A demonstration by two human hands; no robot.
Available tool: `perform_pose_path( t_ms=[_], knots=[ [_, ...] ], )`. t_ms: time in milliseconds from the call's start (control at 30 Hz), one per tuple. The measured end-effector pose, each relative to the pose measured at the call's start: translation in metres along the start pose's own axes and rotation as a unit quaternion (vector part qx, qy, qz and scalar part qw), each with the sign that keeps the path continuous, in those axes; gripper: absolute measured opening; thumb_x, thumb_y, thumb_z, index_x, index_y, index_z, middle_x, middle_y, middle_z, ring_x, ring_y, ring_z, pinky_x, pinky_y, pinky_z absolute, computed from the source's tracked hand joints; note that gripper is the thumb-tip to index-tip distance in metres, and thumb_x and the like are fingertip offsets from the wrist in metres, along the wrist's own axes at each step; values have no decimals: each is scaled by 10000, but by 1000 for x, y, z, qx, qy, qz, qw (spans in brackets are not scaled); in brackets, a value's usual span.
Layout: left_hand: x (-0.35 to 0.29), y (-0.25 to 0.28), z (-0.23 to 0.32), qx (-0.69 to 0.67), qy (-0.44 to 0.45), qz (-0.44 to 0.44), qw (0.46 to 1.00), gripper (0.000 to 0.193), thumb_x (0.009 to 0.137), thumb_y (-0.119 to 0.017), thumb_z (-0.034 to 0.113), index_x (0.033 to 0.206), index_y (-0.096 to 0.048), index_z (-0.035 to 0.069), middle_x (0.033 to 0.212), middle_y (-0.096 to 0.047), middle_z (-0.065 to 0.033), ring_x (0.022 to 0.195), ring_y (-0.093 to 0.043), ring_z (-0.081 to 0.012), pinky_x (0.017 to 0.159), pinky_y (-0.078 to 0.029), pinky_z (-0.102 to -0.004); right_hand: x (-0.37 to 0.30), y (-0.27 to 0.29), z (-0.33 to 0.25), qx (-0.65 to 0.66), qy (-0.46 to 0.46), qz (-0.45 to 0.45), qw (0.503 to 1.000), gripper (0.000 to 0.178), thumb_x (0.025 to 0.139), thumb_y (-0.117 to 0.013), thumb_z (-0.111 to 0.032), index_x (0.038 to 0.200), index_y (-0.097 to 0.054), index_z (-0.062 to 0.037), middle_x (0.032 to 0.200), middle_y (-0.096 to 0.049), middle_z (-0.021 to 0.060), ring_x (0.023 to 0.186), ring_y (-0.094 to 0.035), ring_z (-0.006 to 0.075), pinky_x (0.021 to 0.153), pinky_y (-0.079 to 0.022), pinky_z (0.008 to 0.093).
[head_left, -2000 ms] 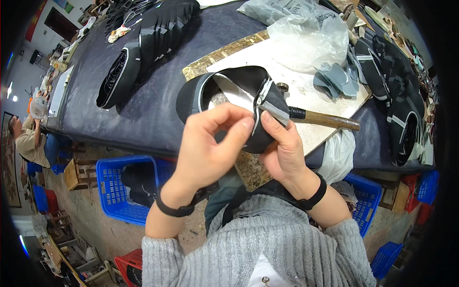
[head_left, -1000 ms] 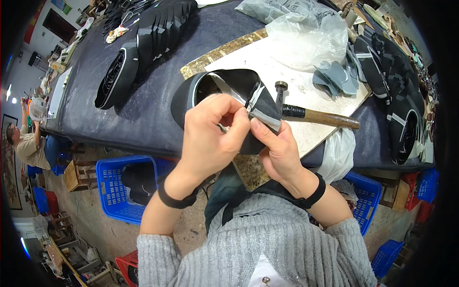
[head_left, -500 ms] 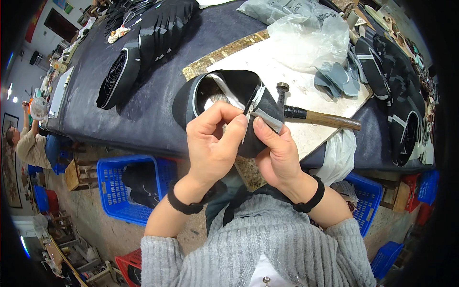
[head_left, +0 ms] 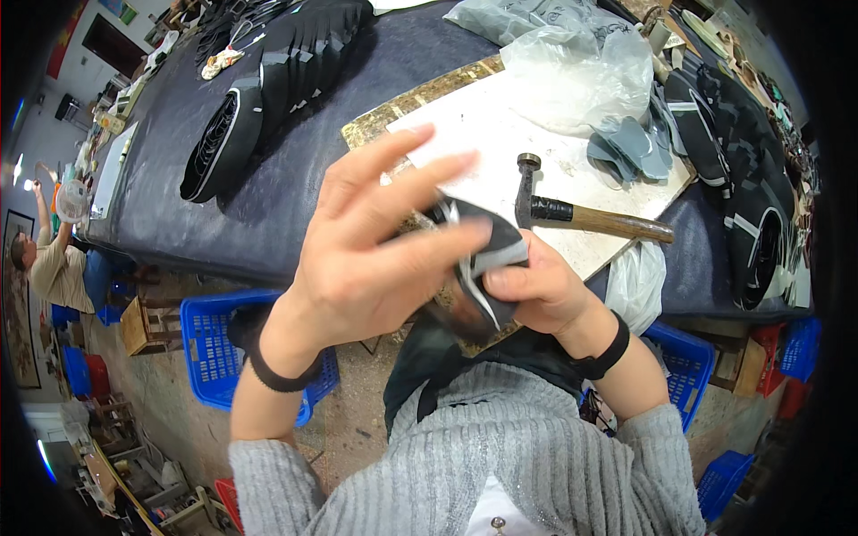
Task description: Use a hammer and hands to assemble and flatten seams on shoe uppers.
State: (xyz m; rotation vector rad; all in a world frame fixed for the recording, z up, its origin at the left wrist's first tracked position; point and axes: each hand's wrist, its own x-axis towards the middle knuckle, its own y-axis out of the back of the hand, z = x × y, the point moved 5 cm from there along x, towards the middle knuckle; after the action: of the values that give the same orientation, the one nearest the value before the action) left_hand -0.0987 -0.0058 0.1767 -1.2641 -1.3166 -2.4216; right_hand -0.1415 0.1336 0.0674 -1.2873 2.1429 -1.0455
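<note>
My right hand (head_left: pixel 547 288) grips a black shoe upper (head_left: pixel 497 239) with grey and white trim, its thumb pressed on the grey strip. Beside it my left hand (head_left: pixel 353 255) is raised with fingers spread, smeared by motion, holding nothing I can see. It hides part of the upper, whose lower end is blurred. Just beyond my right hand a hammer (head_left: pixel 608 222) with a wooden handle lies on a white board (head_left: pixel 496 121), head to the left.
Nested black shoe uppers lie in a row (head_left: pixel 295 67) at the far left and another row (head_left: pixel 760 179) at right. A clear plastic bag (head_left: pixel 576 85) and grey cut pieces (head_left: pixel 630 150) rest on the board. Blue crates (head_left: pixel 210 357) stand below; a person (head_left: pixel 61 272) is far left.
My left hand has let go of the upper, moved left and opened. The upper has been drawn closer to me and turned in my right hand. The hammer has not moved.
</note>
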Motion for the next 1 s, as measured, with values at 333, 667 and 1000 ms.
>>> perform_pose_path(
  t_ms=[333, 667, 1000],
  knots=[
    [-13, -9, 2, 169, 62, -105, 978, 187, 676, -617, 23, 862, -614, 39, 624, -543, -29, 579, -585, -195, 684, -487, -319, -5, -38, -35, -599, 221, 141, 757, 809, 706, -819, -245, 1330, -379, 21, 1226, -516, 194, 1139, -525, 285, 951, -410, 373],
    [-56, -43, -30, -447, 449, -331, 700, 148, 905, -594, 82, 866, -643, -53, 691, -612, 21, 654, -540, -10, 551, -442, -197, -12, 6, -18, -339, -105, 84, 931, 200, 931, -583, -130, 910, -664, 52, 778, -657, -3, 688, -548, 19, 603, -439, 187],
    [-80, -63, -28, -470, 470, -343, 663, 116, 871, -645, 64, 904, -661, -46, 714, -637, 6, 636, -570, -20, 561, -454, -169, -20, 19, -13, -380, -85, 81, 917, 180, 921, -572, -107, 928, -654, 53, 786, -650, 13, 684, -551, 27, 606, -443, 186]
  ],
)
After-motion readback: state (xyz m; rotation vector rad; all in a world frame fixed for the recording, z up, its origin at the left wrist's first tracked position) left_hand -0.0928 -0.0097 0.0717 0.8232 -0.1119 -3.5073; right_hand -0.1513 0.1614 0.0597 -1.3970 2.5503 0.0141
